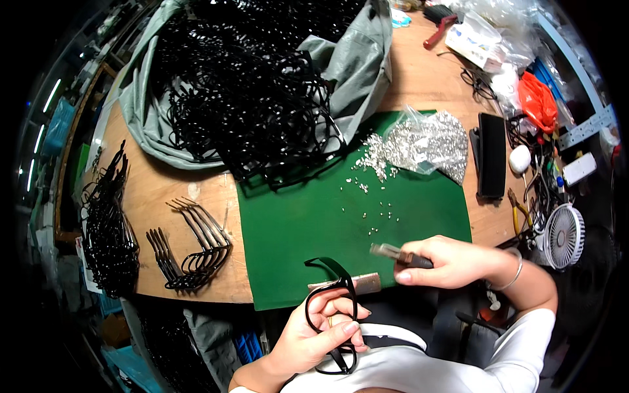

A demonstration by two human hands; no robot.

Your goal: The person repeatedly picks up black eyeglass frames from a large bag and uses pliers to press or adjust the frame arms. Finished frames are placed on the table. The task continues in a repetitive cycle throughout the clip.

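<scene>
In my left hand, close to my body at the near edge of the table, is a black eyeglass frame. My fingers close around its rims, and one temple arm sticks up over the green mat. My right hand grips a small hand tool with a pale metal tip and a dark handle, held above the mat's near right part. Its exact kind is unclear. Between the hands, a short brownish block lies at the mat's front edge. Tiny silvery pieces are scattered farther back on the mat.
A clear bag of silvery pieces lies at the mat's back right. Behind rises a grey sack heaped with black frames. More frames stand at left. A black case, pliers and small fan sit right.
</scene>
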